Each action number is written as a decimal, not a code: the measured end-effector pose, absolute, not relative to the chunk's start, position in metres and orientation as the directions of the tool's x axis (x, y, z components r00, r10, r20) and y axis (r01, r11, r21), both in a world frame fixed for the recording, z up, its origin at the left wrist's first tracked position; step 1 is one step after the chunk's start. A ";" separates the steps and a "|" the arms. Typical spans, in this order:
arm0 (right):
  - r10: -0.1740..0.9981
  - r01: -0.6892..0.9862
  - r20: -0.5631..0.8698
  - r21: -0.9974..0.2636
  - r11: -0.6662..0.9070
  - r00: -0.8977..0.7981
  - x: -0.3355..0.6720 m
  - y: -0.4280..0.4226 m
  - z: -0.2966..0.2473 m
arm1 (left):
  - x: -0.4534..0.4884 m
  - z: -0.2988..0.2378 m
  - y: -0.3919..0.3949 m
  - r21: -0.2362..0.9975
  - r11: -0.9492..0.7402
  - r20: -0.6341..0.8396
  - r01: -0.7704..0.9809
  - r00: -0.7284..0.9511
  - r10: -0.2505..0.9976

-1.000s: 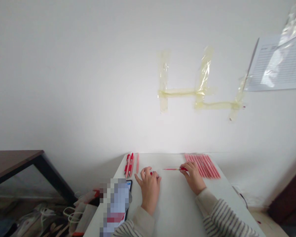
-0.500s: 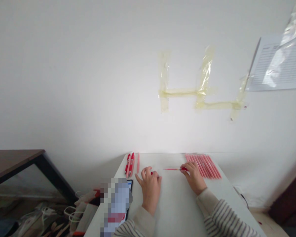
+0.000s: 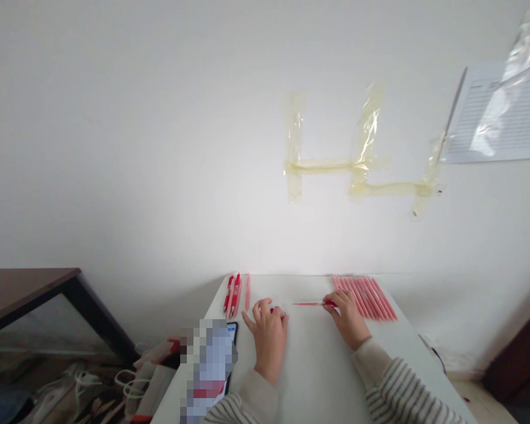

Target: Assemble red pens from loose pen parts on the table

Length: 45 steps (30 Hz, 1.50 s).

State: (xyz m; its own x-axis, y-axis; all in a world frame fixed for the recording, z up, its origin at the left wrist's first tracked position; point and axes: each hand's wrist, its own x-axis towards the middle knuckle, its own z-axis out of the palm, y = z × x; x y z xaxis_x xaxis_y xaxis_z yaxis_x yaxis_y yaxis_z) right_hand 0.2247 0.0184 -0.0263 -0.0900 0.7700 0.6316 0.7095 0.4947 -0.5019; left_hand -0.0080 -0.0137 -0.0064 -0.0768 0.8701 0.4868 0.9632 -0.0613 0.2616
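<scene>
My right hand [image 3: 348,318] pinches the red end of an opened pen [image 3: 330,302]. The pen's thin refill [image 3: 307,303] sticks out bare, pointing left toward my other hand. With fingers curled and the little finger held out, my left hand [image 3: 270,338] grips a small red pen part [image 3: 272,310], mostly hidden behind the fingers. A gap separates the refill tip from the left fingers. Right of my right hand lies a row of several pink sticks [image 3: 371,297], side by side. Beyond my left hand, red pens [image 3: 235,294] lie together near a single pink stick [image 3: 248,292].
The white table [image 3: 313,377] meets the wall at its far edge. A phone [image 3: 233,335], partly blurred out, lies along the left side. Bags [image 3: 150,383] crowd the floor at left, below a brown table [image 3: 30,288]. Tape strips [image 3: 322,167] and a paper sheet [image 3: 499,118] are on the wall.
The red part in my left hand has turned slightly, and the left fingers have shifted a little. My right hand and the refill stay nearly still.
</scene>
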 end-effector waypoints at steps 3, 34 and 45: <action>0.769 0.714 0.633 -0.499 0.492 -0.088 0.225 0.019 -0.027 | -0.008 -0.006 -0.014 0.265 -0.065 0.484 0.962 -0.075 0.872; 0.800 0.708 0.593 -0.525 0.473 -0.095 0.224 0.018 -0.026 | -0.008 -0.003 -0.014 0.300 -0.079 0.492 0.951 -0.083 0.867; 0.784 0.710 0.615 -0.513 0.483 -0.089 0.224 0.019 -0.026 | -0.008 -0.005 -0.014 0.305 -0.119 0.499 0.945 -0.052 0.865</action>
State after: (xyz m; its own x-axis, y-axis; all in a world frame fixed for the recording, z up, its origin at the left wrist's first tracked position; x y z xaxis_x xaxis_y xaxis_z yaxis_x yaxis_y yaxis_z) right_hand 0.2242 0.0191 -0.0264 -0.0894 0.7838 0.6146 0.7098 0.4830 -0.5128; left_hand -0.0081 -0.0140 -0.0050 -0.0523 0.8649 0.4993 0.9447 -0.1192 0.3055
